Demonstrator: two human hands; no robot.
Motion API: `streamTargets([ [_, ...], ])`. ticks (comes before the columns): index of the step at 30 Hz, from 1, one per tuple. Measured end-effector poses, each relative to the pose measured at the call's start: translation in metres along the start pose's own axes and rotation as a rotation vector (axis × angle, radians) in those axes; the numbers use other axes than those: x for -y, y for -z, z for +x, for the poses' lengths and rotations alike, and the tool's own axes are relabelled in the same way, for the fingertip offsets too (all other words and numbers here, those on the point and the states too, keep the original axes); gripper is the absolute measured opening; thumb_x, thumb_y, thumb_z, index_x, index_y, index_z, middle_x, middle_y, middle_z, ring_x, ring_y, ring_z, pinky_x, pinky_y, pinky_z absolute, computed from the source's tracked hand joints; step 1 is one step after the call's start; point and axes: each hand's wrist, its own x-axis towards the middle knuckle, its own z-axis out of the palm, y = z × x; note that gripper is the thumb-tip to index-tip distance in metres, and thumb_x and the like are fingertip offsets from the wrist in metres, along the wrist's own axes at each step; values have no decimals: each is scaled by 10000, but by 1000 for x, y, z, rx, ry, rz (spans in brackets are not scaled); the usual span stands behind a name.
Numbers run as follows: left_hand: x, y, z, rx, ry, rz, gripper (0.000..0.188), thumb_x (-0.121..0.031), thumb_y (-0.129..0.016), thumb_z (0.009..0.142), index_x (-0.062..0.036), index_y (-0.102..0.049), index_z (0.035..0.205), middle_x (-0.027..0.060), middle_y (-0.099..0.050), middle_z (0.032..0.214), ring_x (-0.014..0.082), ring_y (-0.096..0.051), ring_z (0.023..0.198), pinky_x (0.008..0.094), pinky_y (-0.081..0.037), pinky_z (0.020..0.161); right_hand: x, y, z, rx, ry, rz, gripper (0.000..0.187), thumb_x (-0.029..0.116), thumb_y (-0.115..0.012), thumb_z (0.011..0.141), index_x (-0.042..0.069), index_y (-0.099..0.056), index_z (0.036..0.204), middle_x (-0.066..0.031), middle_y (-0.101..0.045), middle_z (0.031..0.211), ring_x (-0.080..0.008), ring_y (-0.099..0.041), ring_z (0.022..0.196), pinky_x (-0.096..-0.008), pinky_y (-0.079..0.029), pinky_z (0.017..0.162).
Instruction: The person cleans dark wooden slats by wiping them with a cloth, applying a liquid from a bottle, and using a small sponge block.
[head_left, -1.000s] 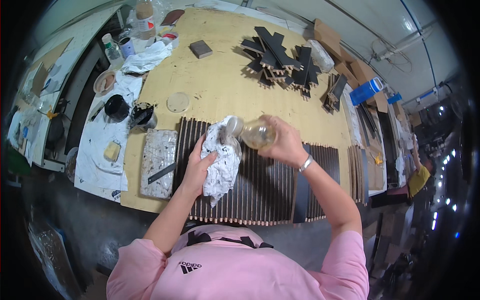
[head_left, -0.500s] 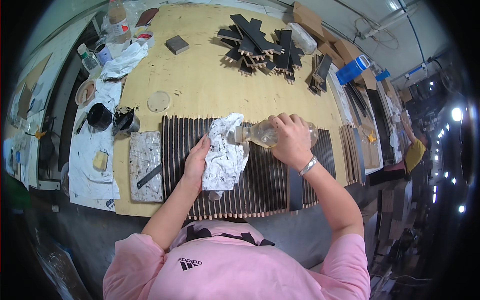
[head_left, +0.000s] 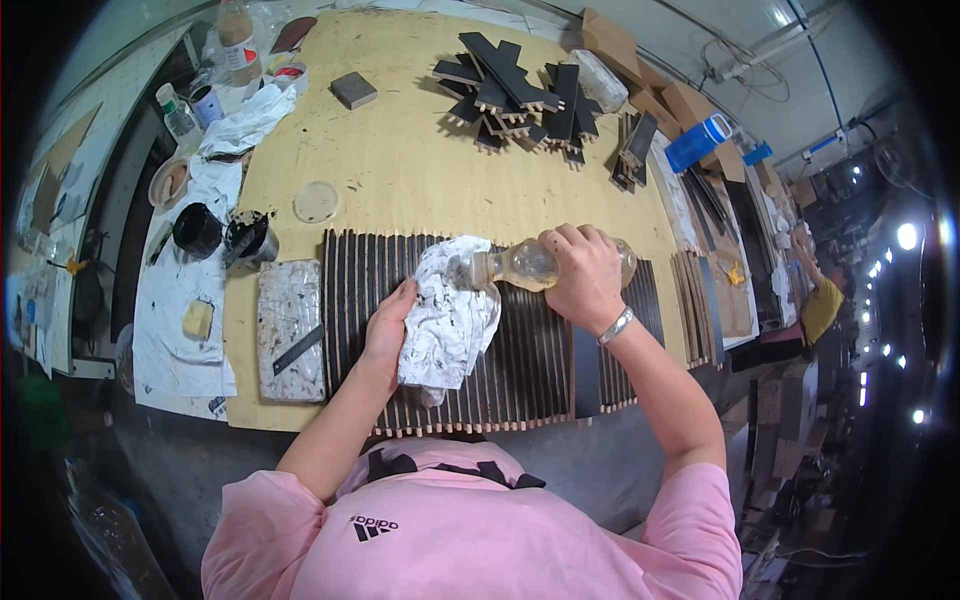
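1. the clear bottle [head_left: 522,264] is in the right hand [head_left: 583,270], whose fingers wrap its body from above; yellowish liquid shows inside.
2. its long axis runs sideways, the neck pointing left out of those fingers, the mouth against or just over the white cloth [head_left: 440,345]; from here i can't tell which.
3. the left hand [head_left: 386,328] grasps the cloth at its left edge, most of its fingers hidden, and is the hand farther from the bottle.
4. beneath both hands' fingers i see a row of dark strips [head_left: 530,350]; nothing stands between bottle neck and cloth.
5. left of the left fingers lies a stained slab [head_left: 282,310], with a black cup [head_left: 198,232] farther out.
6. beyond the right fingers, well apart, sits a pile of black pieces [head_left: 512,85].
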Motion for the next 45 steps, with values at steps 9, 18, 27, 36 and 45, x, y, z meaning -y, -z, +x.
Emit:
streamTargets([
  [9,-16,5,-16,28,21,-27,475,-296,-405,1051,25,-440,1400,198,-595,1310,325,-630,1154,460,-505,1002,4,-23,19,3,-87,121,365,43,-692,592,95,-682,952,-78,-656,889,-309,-620,860,-405,-498,775],
  [18,-40,22,-50,-19,-63,-9,414,-220,-399,1056,13,-461,1393,142,-600,1301,242,-627,1149,376,-498,994,-1,-94,96,-120,-505,1192,692,15,-847,590,0,-575,1226,-130,-668,1169,-226,-635,1092,-360,-508,958],
  [27,-34,41,-67,-89,-56,39,442,-240,-422,1052,18,-448,1409,133,-593,1316,235,-614,1163,363,-477,1013,-4,-178,124,-210,-634,1444,779,-38,-844,606,10,-509,1307,-122,-643,1169,-221,-637,1057,-359,-530,916],
  [36,-36,24,-41,-33,-172,288,470,-235,-439,1039,51,-427,1412,192,-575,1337,313,-615,1173,450,-486,1026,-1,-77,-90,-115,-745,276,772,224,-823,676,-18,-515,1340,-223,-554,1276,-378,-487,1211,-446,-385,1062],
  [45,102,-86,57,843,-572,1695,506,-110,-617,896,-95,-532,1395,162,-544,1408,305,-521,1300,436,-386,1107,22,-56,-234,-64,-1023,263,728,342,-866,616,-34,-625,1190,-164,-531,1110,-343,-489,1071,-450,-424,920],
])
